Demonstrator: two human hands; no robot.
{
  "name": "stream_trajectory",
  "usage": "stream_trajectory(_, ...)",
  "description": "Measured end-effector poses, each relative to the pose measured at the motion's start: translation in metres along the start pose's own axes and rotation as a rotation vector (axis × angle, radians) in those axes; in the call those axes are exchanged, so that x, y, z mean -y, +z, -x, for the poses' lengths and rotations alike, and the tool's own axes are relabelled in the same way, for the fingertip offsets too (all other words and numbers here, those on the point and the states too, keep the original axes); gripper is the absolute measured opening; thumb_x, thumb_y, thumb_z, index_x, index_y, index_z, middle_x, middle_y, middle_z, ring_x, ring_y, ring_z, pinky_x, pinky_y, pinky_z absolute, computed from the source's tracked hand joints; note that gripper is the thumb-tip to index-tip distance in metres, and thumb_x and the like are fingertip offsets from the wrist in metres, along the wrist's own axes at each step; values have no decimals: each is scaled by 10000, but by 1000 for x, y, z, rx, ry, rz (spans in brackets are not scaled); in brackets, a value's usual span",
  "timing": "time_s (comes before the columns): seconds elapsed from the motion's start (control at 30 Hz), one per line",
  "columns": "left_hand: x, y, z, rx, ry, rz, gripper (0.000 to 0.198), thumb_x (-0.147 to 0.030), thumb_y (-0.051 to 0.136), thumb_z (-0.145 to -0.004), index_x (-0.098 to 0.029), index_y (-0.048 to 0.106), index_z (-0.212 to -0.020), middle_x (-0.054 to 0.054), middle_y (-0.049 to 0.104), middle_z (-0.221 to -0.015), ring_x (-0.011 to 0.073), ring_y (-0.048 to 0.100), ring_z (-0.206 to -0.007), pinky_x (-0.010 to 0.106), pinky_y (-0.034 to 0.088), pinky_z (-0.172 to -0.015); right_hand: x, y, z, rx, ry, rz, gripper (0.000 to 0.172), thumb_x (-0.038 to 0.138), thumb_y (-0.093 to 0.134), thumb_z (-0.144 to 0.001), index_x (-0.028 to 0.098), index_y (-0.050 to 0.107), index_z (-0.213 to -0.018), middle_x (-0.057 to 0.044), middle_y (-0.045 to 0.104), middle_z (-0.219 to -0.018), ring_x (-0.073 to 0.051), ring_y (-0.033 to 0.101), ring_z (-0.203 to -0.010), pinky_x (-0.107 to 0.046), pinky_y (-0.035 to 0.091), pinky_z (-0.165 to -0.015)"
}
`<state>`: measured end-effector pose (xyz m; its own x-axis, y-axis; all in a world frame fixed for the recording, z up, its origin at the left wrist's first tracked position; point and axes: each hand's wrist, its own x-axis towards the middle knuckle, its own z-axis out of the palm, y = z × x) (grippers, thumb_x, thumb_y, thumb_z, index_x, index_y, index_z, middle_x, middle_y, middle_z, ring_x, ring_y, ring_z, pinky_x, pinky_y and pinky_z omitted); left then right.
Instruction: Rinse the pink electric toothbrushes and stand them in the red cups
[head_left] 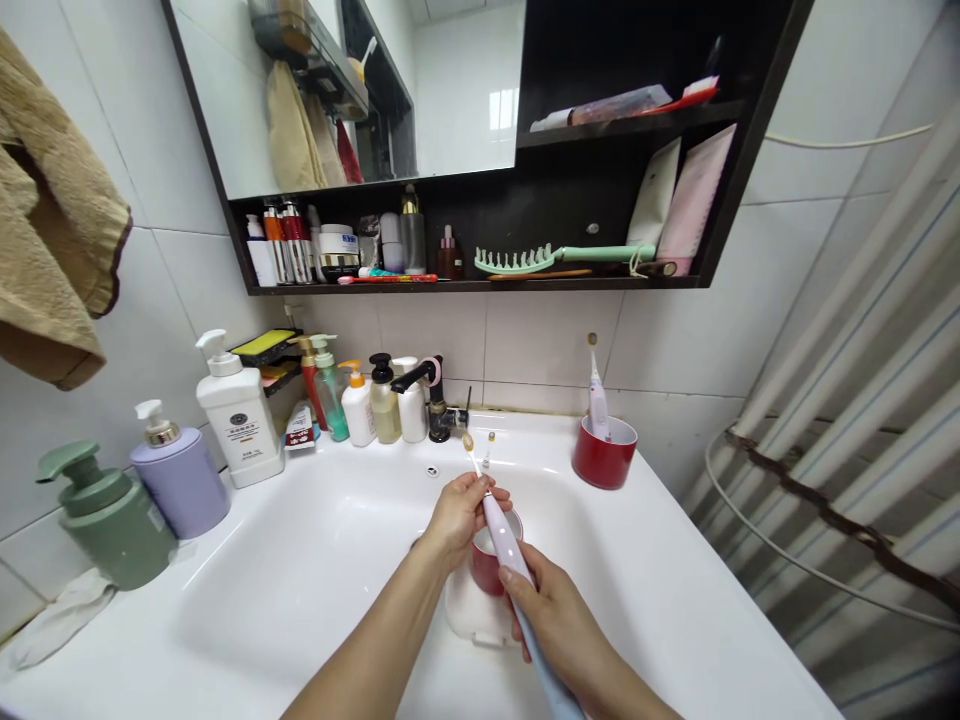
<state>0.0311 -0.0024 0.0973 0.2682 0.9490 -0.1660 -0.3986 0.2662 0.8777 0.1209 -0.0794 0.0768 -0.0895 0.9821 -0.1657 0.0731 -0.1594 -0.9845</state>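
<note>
An electric toothbrush (504, 535) with a pinkish-lilac body fading to blue runs diagonally over the sink, brush head up. My right hand (559, 605) is wrapped round its handle. At the upper end, the fingers of my left hand (456, 515) are closed around the base of the brush head. A second small brush head (490, 447) shows just behind my left fingers; what supports it is hidden. Beneath the toothbrush, partly covered by my hands, a red cup (486, 577) with a white inside rests on a white plastic piece (476, 628) in the basin.
The white sink (300, 590) has a black faucet (436, 400) at the back. On the right rim stands another red cup (606, 455) holding a lilac toothbrush (598, 400). Several pump bottles, including a green one (120, 525), line the left. A mirror cabinet (480, 287) overhangs.
</note>
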Motion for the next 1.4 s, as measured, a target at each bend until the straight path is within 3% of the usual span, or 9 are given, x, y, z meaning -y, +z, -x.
stream_trajectory(0.2,2,4,1,27,2,-26,88,-200,420,-686,-124,417,-643,19,551,-552,86,530,-489,186,392,-503,1,1,3,35,46,-125,264,341,379,-682,190,412,-896,49,377,-547,-52,363,-380,-181,310,-329)
stream_trajectory(0.37,2,6,2,80,61,-10,107,-227,429,-678,-127,419,-641,20,549,-538,103,536,-515,203,394,-517,1,3,2,-23,-95,-61,236,339,408,-675,191,419,-858,65,353,-481,-59,352,-374,-183,310,-338)
stream_trajectory(0.6,-1,8,6,106,55,66,129,-251,435,-666,-132,410,-623,33,551,-563,104,526,-514,237,396,-555,7,6,9,202,38,-481,212,391,368,-696,179,384,-686,38,418,-575,-30,344,-376,-167,291,-339)
stream_trajectory(0.73,-4,6,8,41,121,2,186,-309,391,-682,-132,429,-728,57,555,-656,129,537,-602,259,394,-588,19,4,1,124,-106,-342,216,383,361,-703,171,394,-683,41,426,-530,-46,377,-404,-192,337,-412)
stream_trajectory(0.83,-1,-6,10,-47,257,-235,202,-309,377,-681,-146,438,-782,63,542,-755,134,522,-675,273,381,-637,38,-2,-20,-160,-350,-94,194,380,350,-700,188,378,-712,41,445,-536,-73,425,-462,-199,357,-455)
stream_trajectory(0.93,10,-21,16,-82,464,-644,133,-202,412,-641,-164,476,-752,46,529,-801,140,482,-761,270,346,-705,50,-9,-50,-275,-424,-30,201,378,362,-683,214,348,-798,27,482,-663,-92,467,-569,-215,379,-536)
stream_trajectory(1.03,25,-31,23,0,573,-1031,229,-107,418,-582,-188,504,-777,34,517,-848,157,435,-825,279,316,-738,42,-12,-75,-346,-419,78,215,360,413,-646,195,377,-777,13,498,-641,-120,477,-592,-244,373,-569)
stream_trajectory(1.13,38,-34,23,114,554,-1271,246,-64,423,-531,-182,531,-718,38,511,-854,180,415,-829,289,306,-736,21,-13,-86,-388,-388,199,204,351,415,-635,178,423,-742,-7,519,-627,-143,487,-598,-264,363,-573)
stream_trajectory(1.4,38,-24,8,188,574,-1447,189,-83,390,-577,-166,529,-676,44,509,-776,178,414,-792,273,328,-680,9,-17,-80,-408,-342,445,258,387,367,-650,176,507,-599,-30,548,-559,-167,498,-573,-261,344,-537)
